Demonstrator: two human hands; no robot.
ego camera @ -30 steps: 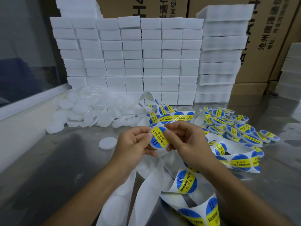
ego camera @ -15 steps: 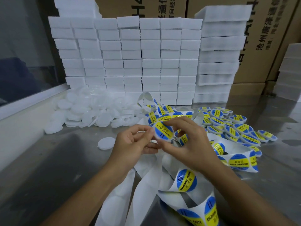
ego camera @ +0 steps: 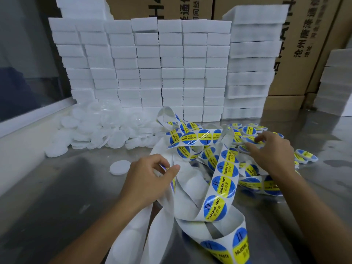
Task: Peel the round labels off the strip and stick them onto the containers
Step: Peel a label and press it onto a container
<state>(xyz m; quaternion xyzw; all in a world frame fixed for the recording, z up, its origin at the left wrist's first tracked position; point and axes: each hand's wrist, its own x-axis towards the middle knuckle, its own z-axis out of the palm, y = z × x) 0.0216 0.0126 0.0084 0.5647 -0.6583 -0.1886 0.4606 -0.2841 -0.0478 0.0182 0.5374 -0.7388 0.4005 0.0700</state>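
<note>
While the left hand (ego camera: 150,178) is pinching the label strip (ego camera: 222,180) between thumb and curled fingers, the right hand (ego camera: 270,151) is reaching, fingers bent, into the labelled containers (ego camera: 249,130) right of the strip; whether it grips one I cannot tell. Unlabelled containers (ego camera: 99,134) are lying left of the strip, one loose disc (ego camera: 120,167) nearest. Advice: press each label flat; bare tabletop (ego camera: 62,187) left of the strip is offering room.

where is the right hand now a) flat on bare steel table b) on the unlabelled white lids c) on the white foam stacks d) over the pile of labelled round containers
d: the right hand reaches over the pile of blue-and-yellow labelled round containers, fingers curled at one of them.
</note>
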